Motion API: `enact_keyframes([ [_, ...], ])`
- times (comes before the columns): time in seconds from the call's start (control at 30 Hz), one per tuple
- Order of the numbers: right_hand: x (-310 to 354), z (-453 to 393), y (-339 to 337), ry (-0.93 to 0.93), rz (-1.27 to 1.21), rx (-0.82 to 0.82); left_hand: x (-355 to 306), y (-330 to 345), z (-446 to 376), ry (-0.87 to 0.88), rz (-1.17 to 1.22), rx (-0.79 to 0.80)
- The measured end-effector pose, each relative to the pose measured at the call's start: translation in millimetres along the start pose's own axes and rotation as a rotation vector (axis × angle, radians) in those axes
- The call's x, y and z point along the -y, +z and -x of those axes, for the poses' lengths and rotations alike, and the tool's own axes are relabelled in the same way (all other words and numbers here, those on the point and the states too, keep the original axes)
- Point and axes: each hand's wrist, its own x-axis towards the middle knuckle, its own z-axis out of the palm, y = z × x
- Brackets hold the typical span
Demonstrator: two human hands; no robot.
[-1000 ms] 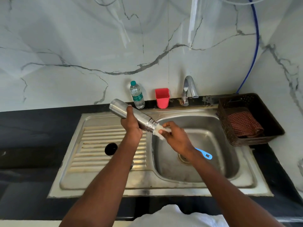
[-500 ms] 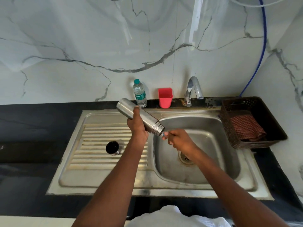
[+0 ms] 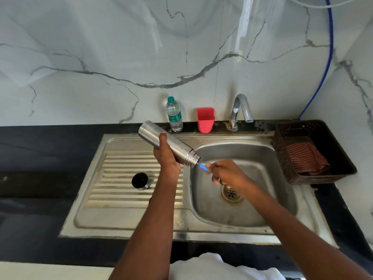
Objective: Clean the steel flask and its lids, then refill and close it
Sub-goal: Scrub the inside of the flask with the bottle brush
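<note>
Steel flask (image 3: 171, 145) and brush handle (image 3: 204, 167) in hands.

A white marble-look wall (image 3: 121, 47) with grey veins rose behind a black countertop (image 3: 40, 158), where a steel sink (image 3: 125, 227) with a ribbed drainboard was set beneath a chrome tap (image 3: 239, 110), daylight glancing off the wall.

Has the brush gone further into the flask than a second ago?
Yes. The white bristles that showed outside the flask mouth are now hidden inside; only the blue brush handle shows, above the sink basin.
</note>
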Motion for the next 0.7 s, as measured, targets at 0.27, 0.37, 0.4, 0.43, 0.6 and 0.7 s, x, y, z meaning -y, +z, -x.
enact_keyframes([
  [0.27, -9.0, 0.7, 24.3, -0.190, 0.583, -0.329, -4.6, -1.2, -1.7, -0.045, 0.086, -0.123],
  [0.37, -9.5, 1.6, 1.4, 0.189, -0.056, 0.094, -14.6, -20.7, -10.5, -0.050, 0.076, -0.089],
  [0.4, -6.6, 2.6, -2.4, 0.211, -0.058, 0.135, -15.8, -23.4, -12.4, -0.049, 0.083, -0.088],
  [0.43, -2.9, 2.2, -2.4, 0.167, 0.017, 0.116, -16.3, -24.4, -12.9, -0.038, 0.097, -0.089],
  [0.6, 9.4, -8.2, 22.4, -0.140, 0.493, -0.191, -5.1, -12.2, -3.8, -0.035, 0.126, -0.073],
  [0.7, 19.1, -11.4, 37.8, -0.076, 0.413, -0.155, -0.9, -13.7, -7.6, -0.048, 0.124, -0.062],
])
